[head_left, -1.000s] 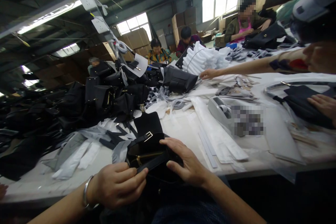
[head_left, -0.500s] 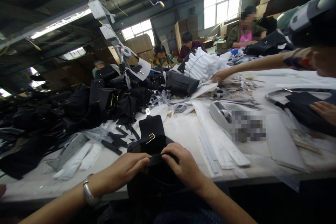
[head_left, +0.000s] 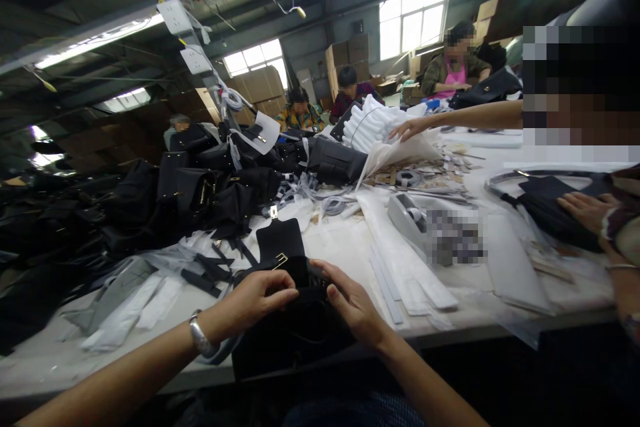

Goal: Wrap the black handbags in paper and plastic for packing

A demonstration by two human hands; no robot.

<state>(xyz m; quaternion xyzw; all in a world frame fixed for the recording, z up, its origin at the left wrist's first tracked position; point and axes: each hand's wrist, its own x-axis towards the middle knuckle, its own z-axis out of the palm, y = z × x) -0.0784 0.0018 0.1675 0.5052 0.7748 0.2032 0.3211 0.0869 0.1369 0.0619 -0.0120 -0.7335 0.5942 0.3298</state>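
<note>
A black handbag (head_left: pixel 285 347) sits at the table's near edge, mouth towards me, its flap (head_left: pixel 279 239) folded back with a gold-coloured metal piece at the tip. A gold rectangular fitting (head_left: pixel 281 261) lies near the flap's base. My left hand (head_left: pixel 263 297), with a silver bangle on the wrist, pinches at the bag's top edge, thumb against curled fingers. At the right side of the opening, my right hand (head_left: pixel 353 303) grips the rim between thumb and fingers. The bag's dark inside hides what the fingertips touch there.
Black bags (head_left: pixel 195 193) are heaped at left. Right of my hands are white strips (head_left: pixel 405 260) and a grey tape dispenser (head_left: pixel 405 217). A co-worker's hand (head_left: pixel 413 128) reaches to a white bundle (head_left: pixel 373 121); their other hand (head_left: pixel 587 207) rests on a black bag. Other people sit behind.
My left hand has lifted slightly, and my right hand has turned and opened somewhat at the bag's edge. The co-worker's far hand has raised a pale sheet. The view has shifted right.
</note>
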